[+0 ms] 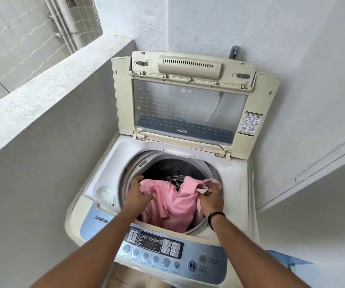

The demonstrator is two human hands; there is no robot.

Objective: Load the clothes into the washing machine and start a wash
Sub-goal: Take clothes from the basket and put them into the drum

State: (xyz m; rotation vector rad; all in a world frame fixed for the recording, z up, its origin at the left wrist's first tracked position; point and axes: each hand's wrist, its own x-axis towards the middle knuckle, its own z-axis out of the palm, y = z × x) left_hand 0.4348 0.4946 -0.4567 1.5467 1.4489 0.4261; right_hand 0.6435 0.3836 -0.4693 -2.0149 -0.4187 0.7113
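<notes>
Hands both gripping pink cotton garment (173, 202) over drum opening of cream top-load washing machine (236, 183), lid up. Left hand (139, 194) is bunching cloth's left edge, right hand (212, 201) is pinching right edge w/ curled fingers. Dark patterned clothing (176, 179) is lying deeper in drum.

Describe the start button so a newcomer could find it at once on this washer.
Find the cream top-loading washing machine with its lid raised, then look at the blue-grey control panel along its near edge. The start/pause button sits towards the panel's right end, right of a row of smaller round buttons. It is the largest round one, marked with a play-and-pause symbol.
</notes>
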